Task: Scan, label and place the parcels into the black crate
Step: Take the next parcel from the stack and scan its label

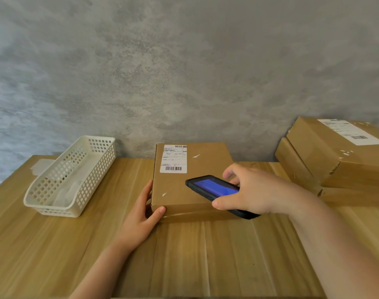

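One basket [76, 175], contents unclear | left hand [141, 214] grips parcel [192, 182] | right hand [249, 190] clasps scanner [214, 187]

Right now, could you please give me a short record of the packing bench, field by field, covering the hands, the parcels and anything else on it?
surface: wooden table
left hand: gripping the near left corner of the parcel
right hand: holding the handheld scanner over the parcel, screen lit blue
shipping label: on the parcel's top, far left part
waiting parcels: stacked at the right, top one labelled
white basket: left of the parcel, contents unclear
black crate: not in view
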### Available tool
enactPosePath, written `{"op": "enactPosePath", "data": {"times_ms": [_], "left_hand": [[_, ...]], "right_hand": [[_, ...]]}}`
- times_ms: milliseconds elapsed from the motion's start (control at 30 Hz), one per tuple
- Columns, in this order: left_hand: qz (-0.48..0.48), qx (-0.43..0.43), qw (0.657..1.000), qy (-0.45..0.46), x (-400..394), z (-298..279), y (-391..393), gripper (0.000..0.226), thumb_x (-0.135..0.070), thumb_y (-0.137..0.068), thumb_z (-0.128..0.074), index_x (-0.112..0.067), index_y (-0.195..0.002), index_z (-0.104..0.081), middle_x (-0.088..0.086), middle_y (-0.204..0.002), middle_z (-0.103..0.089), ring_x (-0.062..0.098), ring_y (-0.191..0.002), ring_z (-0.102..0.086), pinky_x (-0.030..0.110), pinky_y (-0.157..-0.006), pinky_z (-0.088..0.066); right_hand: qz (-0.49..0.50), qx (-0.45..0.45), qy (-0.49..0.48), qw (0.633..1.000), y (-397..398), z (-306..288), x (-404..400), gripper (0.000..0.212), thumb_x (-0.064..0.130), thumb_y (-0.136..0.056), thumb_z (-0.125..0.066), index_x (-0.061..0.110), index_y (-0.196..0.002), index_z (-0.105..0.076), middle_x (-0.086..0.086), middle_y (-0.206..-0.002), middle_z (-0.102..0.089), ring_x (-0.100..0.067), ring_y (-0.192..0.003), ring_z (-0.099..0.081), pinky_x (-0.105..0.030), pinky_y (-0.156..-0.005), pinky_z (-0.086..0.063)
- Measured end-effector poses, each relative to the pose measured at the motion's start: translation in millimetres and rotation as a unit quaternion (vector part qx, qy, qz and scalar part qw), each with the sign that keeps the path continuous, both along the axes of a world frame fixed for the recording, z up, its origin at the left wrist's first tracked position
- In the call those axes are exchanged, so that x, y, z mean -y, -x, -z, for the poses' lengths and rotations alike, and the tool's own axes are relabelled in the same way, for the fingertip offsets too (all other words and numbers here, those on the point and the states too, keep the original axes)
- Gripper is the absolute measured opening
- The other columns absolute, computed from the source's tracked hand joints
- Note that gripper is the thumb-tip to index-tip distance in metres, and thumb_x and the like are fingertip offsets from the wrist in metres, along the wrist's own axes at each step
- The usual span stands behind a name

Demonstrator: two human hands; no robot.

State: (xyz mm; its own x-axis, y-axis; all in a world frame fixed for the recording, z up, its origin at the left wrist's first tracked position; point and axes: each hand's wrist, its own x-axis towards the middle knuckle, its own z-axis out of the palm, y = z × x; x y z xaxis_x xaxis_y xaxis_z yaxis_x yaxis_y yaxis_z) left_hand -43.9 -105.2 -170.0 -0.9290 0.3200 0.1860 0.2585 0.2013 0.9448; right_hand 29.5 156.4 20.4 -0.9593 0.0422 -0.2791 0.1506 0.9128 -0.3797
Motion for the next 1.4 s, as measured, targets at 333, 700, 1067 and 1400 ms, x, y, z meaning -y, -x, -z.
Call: {"op": "enactPosePath", "data": {"times_ms": [333,700,1067,1400], "left_hand": [[-0.001,-0.005,1.0,0.008,-1.2,-4.2,-2.0,0.084,-0.059,-0.082,-0.06,-0.038,-0.153,-0.021,-0.042,-0.141,-0.041,-0.013,-0.133,-0.039,0.004,-0.095,-0.039],[-0.006,-0.004,1.0,0.015,-0.4,-0.6,-0.3,0.085,-0.06,-0.081,-0.06,-0.037,-0.154,-0.022,-0.035,-0.145,-0.041,-0.008,-0.135,-0.04,0.008,-0.099,-0.04],[-0.003,-0.002,1.0,0.012,0.3,2.2,1.3,0.084,-0.056,-0.081,-0.062,-0.035,-0.154,-0.025,-0.034,-0.144,-0.043,-0.006,-0.135,-0.041,0.012,-0.1,-0.043],[-0.042,-0.007,0.998,0.041,-0.9,-0.5,-3.1,0.081,-0.063,-0.083,-0.056,-0.033,-0.153,-0.029,-0.023,-0.148,-0.044,-0.004,-0.136,-0.042,0.022,-0.106,-0.039]], "right_hand": [[0.04,-0.043,0.015,0.998,-1.3,12.3,-12.9,0.086,0.071,-0.063,-0.072,0.035,-0.135,-0.041,0.013,-0.13,-0.054,-0.01,-0.108,-0.058,-0.034,-0.093,-0.051],[0.269,-0.193,-0.027,0.943,-1.4,109.1,-88.7,0.084,0.058,-0.08,-0.068,0.015,-0.146,-0.038,-0.003,-0.141,-0.052,-0.027,-0.122,-0.053,-0.038,-0.087,-0.046],[0.268,-0.142,-0.078,0.95,-10.2,173.1,-96.3,0.087,0.058,-0.076,-0.068,0.013,-0.145,-0.037,-0.008,-0.13,-0.056,-0.03,-0.111,-0.057,-0.036,-0.078,-0.05],[0.239,-0.183,-0.061,0.952,-14.0,167.5,-91.6,0.079,0.053,-0.084,-0.067,0.007,-0.143,-0.039,-0.013,-0.129,-0.054,-0.032,-0.113,-0.053,-0.041,-0.091,-0.049]]}}
